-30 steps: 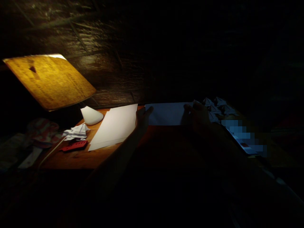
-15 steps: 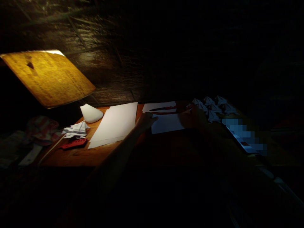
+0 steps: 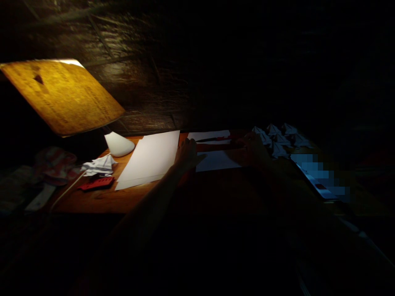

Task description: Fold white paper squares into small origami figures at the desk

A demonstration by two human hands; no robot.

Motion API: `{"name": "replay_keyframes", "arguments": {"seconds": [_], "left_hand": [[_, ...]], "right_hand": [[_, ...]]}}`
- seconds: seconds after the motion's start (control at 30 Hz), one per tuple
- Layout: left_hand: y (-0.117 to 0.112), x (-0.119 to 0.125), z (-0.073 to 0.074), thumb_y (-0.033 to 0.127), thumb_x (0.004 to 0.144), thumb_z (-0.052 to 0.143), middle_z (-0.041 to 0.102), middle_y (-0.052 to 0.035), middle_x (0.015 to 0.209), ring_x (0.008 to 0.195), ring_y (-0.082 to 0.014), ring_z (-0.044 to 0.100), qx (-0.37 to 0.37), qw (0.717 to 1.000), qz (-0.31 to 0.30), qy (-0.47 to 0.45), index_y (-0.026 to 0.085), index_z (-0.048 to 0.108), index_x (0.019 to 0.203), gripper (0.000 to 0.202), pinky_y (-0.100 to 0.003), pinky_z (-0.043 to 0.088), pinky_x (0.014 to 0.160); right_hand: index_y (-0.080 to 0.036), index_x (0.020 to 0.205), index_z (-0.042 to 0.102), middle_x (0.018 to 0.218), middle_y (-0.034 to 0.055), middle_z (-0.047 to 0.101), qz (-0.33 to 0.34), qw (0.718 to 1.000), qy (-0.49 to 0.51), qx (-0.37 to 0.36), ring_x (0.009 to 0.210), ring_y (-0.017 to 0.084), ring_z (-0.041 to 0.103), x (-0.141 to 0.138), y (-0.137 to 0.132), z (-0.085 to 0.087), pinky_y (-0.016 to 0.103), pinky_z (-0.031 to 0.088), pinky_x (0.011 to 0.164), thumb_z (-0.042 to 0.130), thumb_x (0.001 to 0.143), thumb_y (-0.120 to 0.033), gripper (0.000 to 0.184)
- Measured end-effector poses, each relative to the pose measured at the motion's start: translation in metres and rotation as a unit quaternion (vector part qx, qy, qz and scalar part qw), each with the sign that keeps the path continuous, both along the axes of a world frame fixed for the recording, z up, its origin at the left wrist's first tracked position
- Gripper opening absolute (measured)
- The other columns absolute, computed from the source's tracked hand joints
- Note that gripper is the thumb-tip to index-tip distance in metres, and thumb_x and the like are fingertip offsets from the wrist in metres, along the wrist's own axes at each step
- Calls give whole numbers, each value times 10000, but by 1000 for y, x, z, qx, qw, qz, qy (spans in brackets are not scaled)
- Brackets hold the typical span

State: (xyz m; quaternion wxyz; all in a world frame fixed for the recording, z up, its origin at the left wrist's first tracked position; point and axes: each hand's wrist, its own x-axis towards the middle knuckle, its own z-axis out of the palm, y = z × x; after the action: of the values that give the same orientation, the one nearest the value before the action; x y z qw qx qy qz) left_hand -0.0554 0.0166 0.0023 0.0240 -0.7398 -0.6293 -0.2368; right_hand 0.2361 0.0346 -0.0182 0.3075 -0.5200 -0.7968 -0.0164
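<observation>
currently the left hand [image 3: 187, 155] and right hand [image 3: 254, 150] stand well apart on either side of a white paper sheet [image 3: 217, 161] on the desk [image 3: 92, 201], though dim light hides any grip.

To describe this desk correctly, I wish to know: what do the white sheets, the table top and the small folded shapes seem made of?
The white sheets look like matte paper: thin, flat, no shine. The table top seems to be wood, orange-brown with a soft sheen, grain unclear. The small folded shapes look like paper, from their sharp creases; the dim light hides their finish.
</observation>
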Motion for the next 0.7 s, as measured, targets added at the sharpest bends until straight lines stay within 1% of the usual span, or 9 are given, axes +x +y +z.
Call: {"name": "replay_keyframes", "arguments": {"seconds": [0.07, 0.13, 0.27, 0.33, 0.37, 0.43, 0.5, 0.6, 0.7], "left_hand": [[-1, 0, 1, 436, 690, 852, 567, -150, 1147, 1078, -348, 562, 12, 1000, 3, -3, 173, 609, 1070, 522, -502, 491, 924], [0, 1, 2, 370, 709, 849, 561, -147, 1182, 1113, -346, 556, 13, 999, -36, -9, 177, 614, 1114, 506, -510, 481, 959], [6, 4, 0, 178, 794, 746, 614, -98, 1127, 1123, -288, 585, -6, 981, -188, -36, 202, 686, 1043, 257, -455, 482, 994], [8, 6, -2, 120, 851, 647, 652, -78, 1066, 1069, -245, 623, -29, 969, -241, -47, 209, 721, 975, 170, -412, 496, 966], [8, 7, -2, 96, 866, 604, 667, -71, 1030, 1025, -226, 642, -40, 965, -256, -50, 208, 733, 944, 187, -392, 505, 939], [7, 10, -3, 68, 865, 565, 682, -65, 959, 934, -205, 661, -52, 963, -262, -50, 198, 747, 896, 227, -366, 517, 883], [3, 14, -2, 101, 859, 592, 682, -74, 935, 891, -210, 660, -45, 965, -257, -35, 189, 756, 876, 186, -365, 522, 844], [-4, 19, -1, 249, 847, 689, 673, -97, 983, 916, -244, 650, -29, 968, -248, -2, 186, 756, 874, 96, -387, 527, 838], [-11, 24, 0, 369, 814, 756, 666, -109, 1033, 950, -268, 649, -29, 973, -228, -1, 184, 744, 863, 192, -395, 529, 837]], "right_hand": [[-192, 1034, 775, 1125, 153, 622, 33, 999, -29, -18, 1062, 288, 582, -1, 2, 2, 394, 462, 920, 620, 877, -192, 220], [-209, 977, 796, 1069, 128, 671, 56, 996, -46, -60, 1025, 274, 604, -1, 5, 2, 390, 466, 909, 594, 900, -199, 217], [-222, 1005, 807, 1113, 101, 729, 75, 993, -37, -87, 1041, 264, 637, -1, 10, 3, 381, 471, 917, 586, 897, -183, 249], [-233, 987, 812, 1102, 89, 741, 71, 993, -38, -91, 1016, 261, 649, -1, 8, 5, 377, 478, 897, 598, 895, -209, 234], [-240, 969, 815, 1090, 84, 744, 67, 992, -40, -95, 1003, 260, 652, -1, 7, 7, 373, 481, 881, 611, 892, -231, 218], [-248, 930, 817, 1057, 84, 746, 60, 992, -40, -105, 972, 258, 652, -2, 2, 10, 358, 479, 837, 634, 891, -297, 193], [-249, 897, 811, 1004, 82, 740, 52, 991, -35, -115, 921, 246, 650, -3, -3, 13, 334, 465, 773, 659, 886, -406, 219], [-237, 867, 790, 950, 82, 712, 40, 992, -36, -114, 832, 225, 636, -5, -10, 15, 303, 418, 680, 697, 831, -592, 370], [-213, 865, 772, 974, 98, 687, 36, 991, -67, -112, 799, 213, 618, -7, -15, 16, 294, 385, 649, 702, 796, -668, 465]]}}
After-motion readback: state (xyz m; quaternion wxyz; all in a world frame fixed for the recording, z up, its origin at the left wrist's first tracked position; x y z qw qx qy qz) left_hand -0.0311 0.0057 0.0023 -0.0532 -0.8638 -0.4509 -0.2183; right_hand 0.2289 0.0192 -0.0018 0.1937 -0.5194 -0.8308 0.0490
